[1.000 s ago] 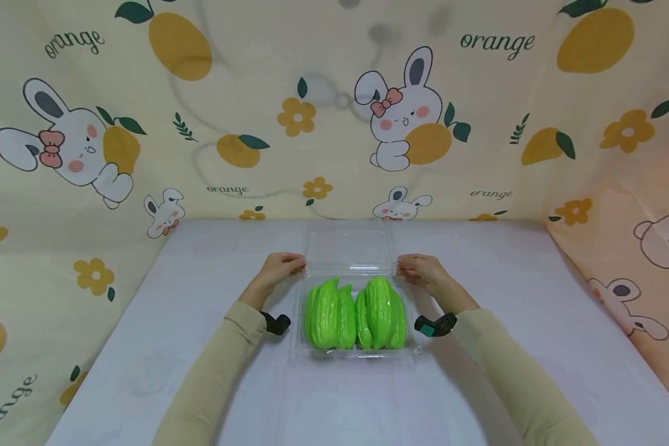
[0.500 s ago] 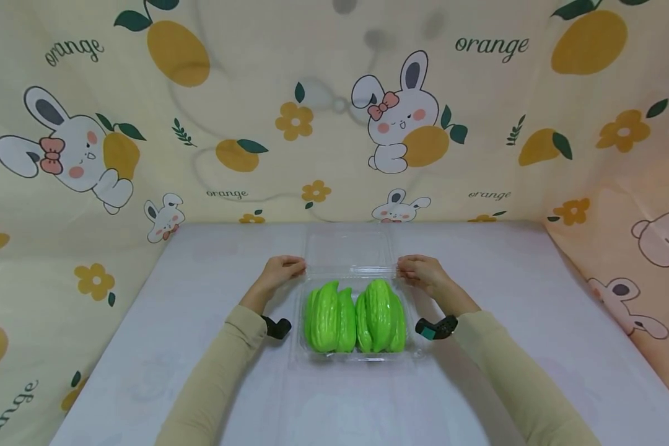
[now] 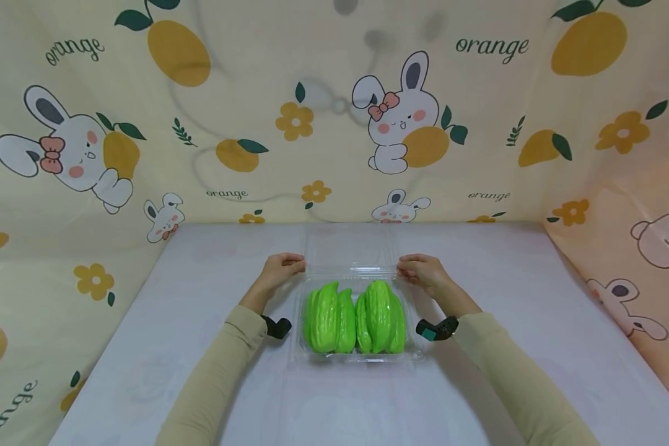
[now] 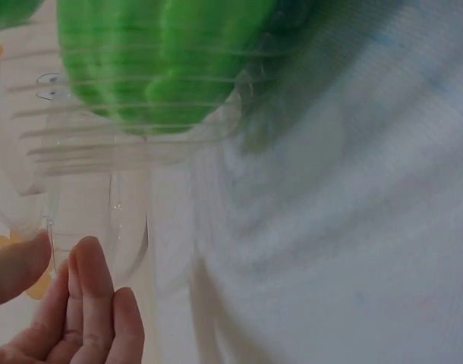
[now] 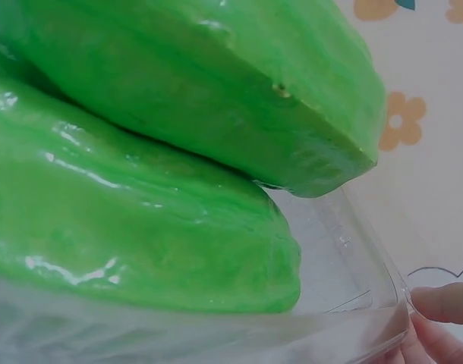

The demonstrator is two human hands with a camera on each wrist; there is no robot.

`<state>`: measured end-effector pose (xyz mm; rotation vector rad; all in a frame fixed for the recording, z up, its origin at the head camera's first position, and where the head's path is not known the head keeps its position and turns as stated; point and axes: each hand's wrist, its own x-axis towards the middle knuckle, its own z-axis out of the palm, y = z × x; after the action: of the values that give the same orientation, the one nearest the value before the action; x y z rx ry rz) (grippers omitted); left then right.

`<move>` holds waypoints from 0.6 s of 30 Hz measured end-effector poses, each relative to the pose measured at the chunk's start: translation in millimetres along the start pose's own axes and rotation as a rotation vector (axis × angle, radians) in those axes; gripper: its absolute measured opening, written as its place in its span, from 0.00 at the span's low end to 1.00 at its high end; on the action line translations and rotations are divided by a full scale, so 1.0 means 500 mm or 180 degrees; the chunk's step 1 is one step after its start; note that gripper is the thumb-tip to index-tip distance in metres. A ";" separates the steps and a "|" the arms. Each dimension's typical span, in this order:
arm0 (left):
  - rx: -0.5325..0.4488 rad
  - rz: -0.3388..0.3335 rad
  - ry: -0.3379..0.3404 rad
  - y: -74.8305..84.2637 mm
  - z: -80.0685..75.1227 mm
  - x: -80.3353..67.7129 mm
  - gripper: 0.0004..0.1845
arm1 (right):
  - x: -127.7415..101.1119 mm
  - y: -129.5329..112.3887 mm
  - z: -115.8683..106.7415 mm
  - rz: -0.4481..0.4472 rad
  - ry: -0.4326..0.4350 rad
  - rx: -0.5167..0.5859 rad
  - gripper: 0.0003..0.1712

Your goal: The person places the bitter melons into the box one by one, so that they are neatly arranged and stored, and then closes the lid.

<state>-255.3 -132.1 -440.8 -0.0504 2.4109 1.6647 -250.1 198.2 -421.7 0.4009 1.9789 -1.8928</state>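
A clear plastic clamshell container point(image 3: 300, 322) stands mid-table in the head view, its transparent lid point(image 3: 348, 246) opened away to the far side. Inside lie two bright green, glossy ridged fruits, one on the left point(image 3: 329, 319) and one on the right point(image 3: 380, 317), side by side. At the container's far left corner, near the hinge, my left hand point(image 3: 279, 268) pinches the clear plastic edge between thumb and fingers. Opposite it, my right hand point(image 3: 426, 272) pinches the far right corner, thumb point(image 5: 444, 302) and fingertips meeting at the rim. Lid tilt is hard to tell.
The white tabletop point(image 3: 173, 365) extends around the container. A cloth backdrop point(image 3: 334, 155) printed with rabbits and oranges rises behind and along both sides. Each wrist carries a black camera mount, the left one point(image 3: 279, 327) and the right one point(image 3: 436, 328) flanking the container.
The head view has shifted very slightly. Both hands keep the same hold, and the container and green fruits stay in place.
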 end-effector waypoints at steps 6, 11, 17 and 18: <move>-0.0030 0.0064 0.0040 0.003 -0.002 -0.003 0.18 | -0.002 -0.002 0.003 -0.0048 0.0026 0.0007 0.23; 0.0045 0.0078 0.0085 0.005 -0.002 -0.004 0.17 | 0.003 0.002 0.002 -0.0102 0.0054 -0.0016 0.23; 0.0104 0.0091 0.0157 0.003 -0.001 -0.002 0.17 | 0.004 0.005 0.000 -0.0264 0.0056 -0.0041 0.25; 0.0107 0.0098 0.0174 0.003 -0.001 -0.002 0.17 | 0.003 0.005 0.000 -0.0287 0.0054 -0.0054 0.25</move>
<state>-254.7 -132.3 -439.2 -0.0547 2.4913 1.6563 -250.6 198.3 -424.6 0.3293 2.0547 -1.9312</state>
